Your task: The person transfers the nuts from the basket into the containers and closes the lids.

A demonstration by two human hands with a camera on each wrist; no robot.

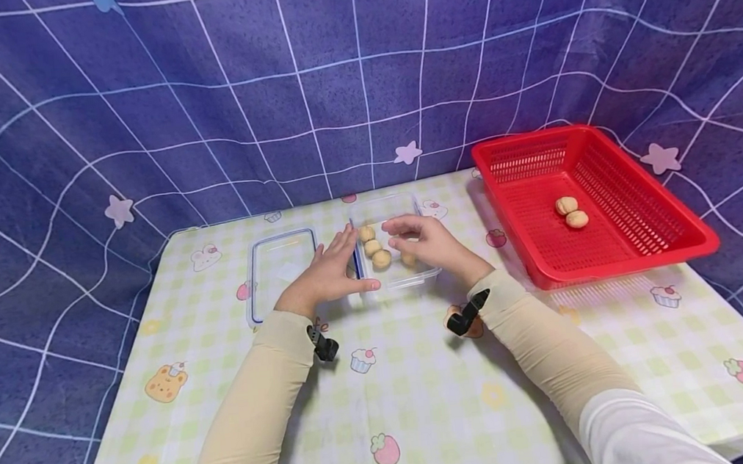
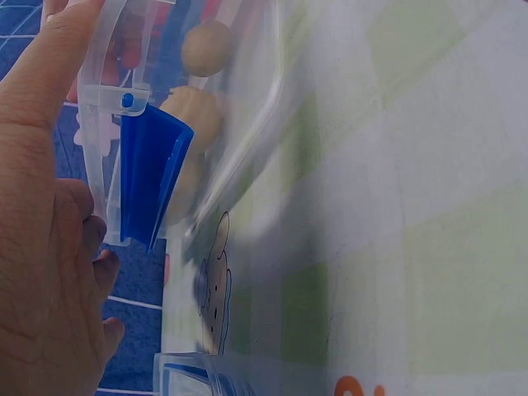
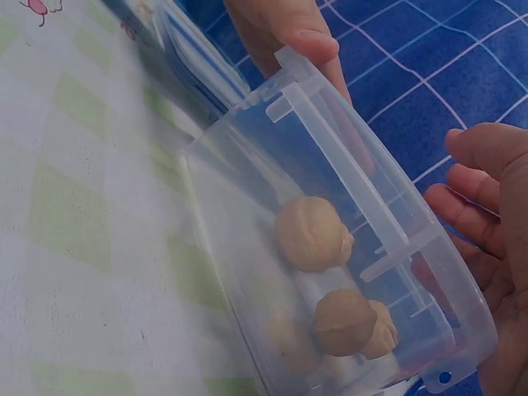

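Observation:
A clear plastic food container [image 1: 409, 282] with blue clips stands on the table and holds several walnuts [image 1: 381, 259]. Along its left side lies my left hand [image 1: 329, 274], fingers extended and thumb spread at the front corner; the left wrist view shows the hand along the wall by a blue clip [image 2: 153, 173]. My right hand [image 1: 435, 245] hovers over the container's right half, fingers loosely bent, one walnut [image 1: 408, 259] below it. From the right wrist, nothing shows between the right fingers [image 3: 466, 194], and walnuts [image 3: 312, 233] appear through the clear wall.
Left of the container lies its clear lid [image 1: 253, 279] with a blue seal. A red perforated basket [image 1: 620, 269] stands at the right with two walnuts [image 1: 577, 219] inside. A checked cloth [image 1: 439, 403] covers the table, and a blue curtain [image 1: 254, 102] hangs behind.

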